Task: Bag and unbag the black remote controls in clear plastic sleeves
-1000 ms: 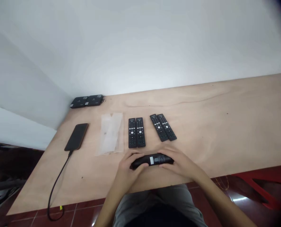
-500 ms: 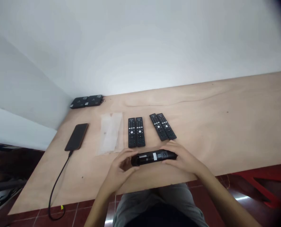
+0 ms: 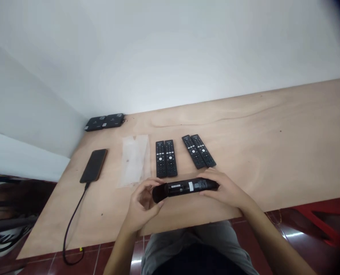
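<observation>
Near the front edge of the wooden table, a black remote (image 3: pixel 184 187) is held level with its labelled back facing up. My right hand (image 3: pixel 223 187) grips its right end between thumb and fingers. At its left end a dark cover piece (image 3: pixel 160 193) sits partly off the body, pinched in my left hand (image 3: pixel 144 202). Just beyond my hands two black remotes (image 3: pixel 165 158) lie side by side with buttons up. Another pair of remotes (image 3: pixel 199 151) lies tilted to their right. Left of them is a translucent plastic sleeve (image 3: pixel 134 160), flat on the wood.
A phone (image 3: pixel 93 165) with a black cable (image 3: pixel 74 215) lies on the left of the table (image 3: pixel 261 152); the cable hangs over the front edge. Two black boxes (image 3: pixel 104 122) sit in the back left corner by the wall. A red frame (image 3: pixel 321 217) stands at the right.
My left hand has moved slightly left with the cover piece, which now stands out farther from the remote's left end. The remote and my right hand have shifted a little right.
</observation>
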A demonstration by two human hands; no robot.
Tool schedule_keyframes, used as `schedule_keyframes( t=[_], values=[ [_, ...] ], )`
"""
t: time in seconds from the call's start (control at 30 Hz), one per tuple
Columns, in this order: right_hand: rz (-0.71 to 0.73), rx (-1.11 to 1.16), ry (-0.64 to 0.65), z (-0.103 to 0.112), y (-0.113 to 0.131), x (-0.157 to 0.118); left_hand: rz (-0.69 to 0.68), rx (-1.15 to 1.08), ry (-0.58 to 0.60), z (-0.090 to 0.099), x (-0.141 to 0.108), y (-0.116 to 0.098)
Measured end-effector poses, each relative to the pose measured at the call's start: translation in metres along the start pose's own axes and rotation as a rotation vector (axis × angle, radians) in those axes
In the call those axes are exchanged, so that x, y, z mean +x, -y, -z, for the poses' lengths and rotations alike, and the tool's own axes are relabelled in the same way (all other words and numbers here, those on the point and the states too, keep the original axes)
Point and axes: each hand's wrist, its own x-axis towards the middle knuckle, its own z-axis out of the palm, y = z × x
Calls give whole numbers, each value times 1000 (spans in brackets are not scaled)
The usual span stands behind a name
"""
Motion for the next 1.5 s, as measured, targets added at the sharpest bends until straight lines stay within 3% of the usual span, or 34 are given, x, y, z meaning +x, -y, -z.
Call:
schedule_keyframes(
  t=[0.77, 0.97, 1.3, 1.5],
  values=[
    [8, 22, -6, -3, 1, -2, 0, -45, -35, -1, 0, 3],
    [38, 18, 80, -2, 2, -1, -25, -52, -46, 0, -2, 3],
    [50, -50, 65, -5, 4, -1, -23, -101, 10, -1, -1, 8],
    [80, -96, 39, -15, -1, -6, -22, 116, 55, 4, -3, 14]
  ],
)
